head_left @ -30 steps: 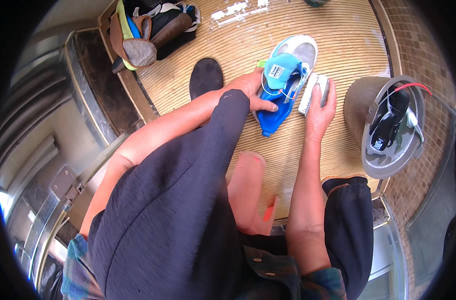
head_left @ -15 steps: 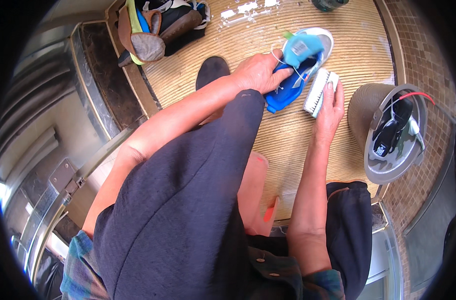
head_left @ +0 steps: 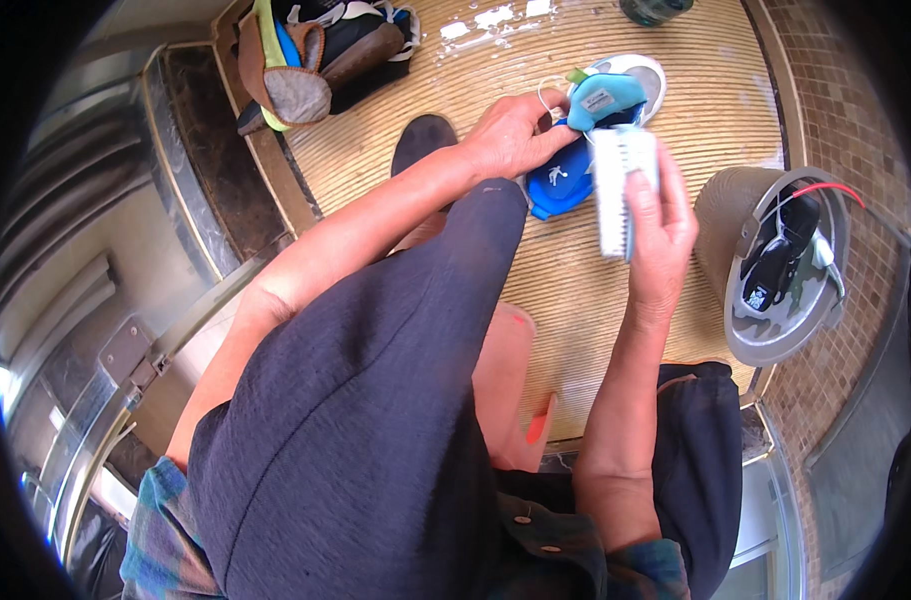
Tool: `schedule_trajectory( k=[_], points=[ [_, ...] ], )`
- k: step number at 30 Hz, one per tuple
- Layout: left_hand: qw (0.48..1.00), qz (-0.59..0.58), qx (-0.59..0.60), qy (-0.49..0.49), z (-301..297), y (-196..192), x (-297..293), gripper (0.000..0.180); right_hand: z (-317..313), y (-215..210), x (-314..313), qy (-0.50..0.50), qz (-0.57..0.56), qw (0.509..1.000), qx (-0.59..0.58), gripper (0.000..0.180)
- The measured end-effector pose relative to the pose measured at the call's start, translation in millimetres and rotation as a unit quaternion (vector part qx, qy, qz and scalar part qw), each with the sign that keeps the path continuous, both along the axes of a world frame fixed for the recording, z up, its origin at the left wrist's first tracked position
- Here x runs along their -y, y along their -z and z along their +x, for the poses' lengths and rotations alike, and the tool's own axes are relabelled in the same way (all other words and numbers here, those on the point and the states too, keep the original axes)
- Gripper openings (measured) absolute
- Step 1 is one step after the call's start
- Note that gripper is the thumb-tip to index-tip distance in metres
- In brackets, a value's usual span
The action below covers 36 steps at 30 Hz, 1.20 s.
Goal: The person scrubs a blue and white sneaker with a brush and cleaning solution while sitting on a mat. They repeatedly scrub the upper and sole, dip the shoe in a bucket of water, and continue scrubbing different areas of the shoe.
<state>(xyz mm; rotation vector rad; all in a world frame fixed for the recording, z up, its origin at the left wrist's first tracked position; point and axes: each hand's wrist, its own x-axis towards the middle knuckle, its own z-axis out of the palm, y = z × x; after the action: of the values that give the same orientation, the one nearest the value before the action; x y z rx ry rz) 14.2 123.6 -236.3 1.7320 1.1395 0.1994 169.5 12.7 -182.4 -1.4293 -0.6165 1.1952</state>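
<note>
Ribbed wet matting runs under both hands; left hand pinches the blue-and-white shoe by its tongue, just ahead of the right hand, closed around a white scrub brush. Scrubbing seems underway; next, bristles likely need to meet the shoe

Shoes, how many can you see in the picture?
3 for sure: a blue and white shoe in the left hand, a black shoe inside the grey bucket, and a dark shoe in the top pile, which may hide more.
</note>
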Motion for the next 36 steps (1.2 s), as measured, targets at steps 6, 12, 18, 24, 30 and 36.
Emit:
schedule_trajectory(
  k=[6,12,18,24,30,36],
  points=[
    [0.989,0.092,0.104,0.056,0.7,8.7,-3.8,0.028,-6.4,-4.1,-0.4,-0.278,-0.096,0.934,0.203,0.052],
    [0.992,0.092,0.036,0.082,3.8,2.9,-5.1,0.04,-22.4,0.1,6.0,-0.201,-0.037,0.886,0.417,0.062],
    [0.99,0.115,0.004,0.076,4.6,5.0,-4.8,0.045,-4.3,20.9,18.1,-0.076,-0.018,0.895,0.44,0.07],
    [0.963,0.243,0.002,0.116,18.3,3.0,-0.6,0.062,8.7,16.8,10.5,-0.134,-0.017,0.925,0.356,0.065],
    [0.928,0.341,0.042,0.145,26.8,0.5,-14.2,0.073,1.2,8.4,12.3,-0.147,0.069,0.896,0.414,0.06],
    [0.916,0.348,0.071,0.186,33.8,0.9,-15.4,0.062,5.9,6.1,13.2,-0.142,0.072,0.903,0.399,0.056]
  ],
)
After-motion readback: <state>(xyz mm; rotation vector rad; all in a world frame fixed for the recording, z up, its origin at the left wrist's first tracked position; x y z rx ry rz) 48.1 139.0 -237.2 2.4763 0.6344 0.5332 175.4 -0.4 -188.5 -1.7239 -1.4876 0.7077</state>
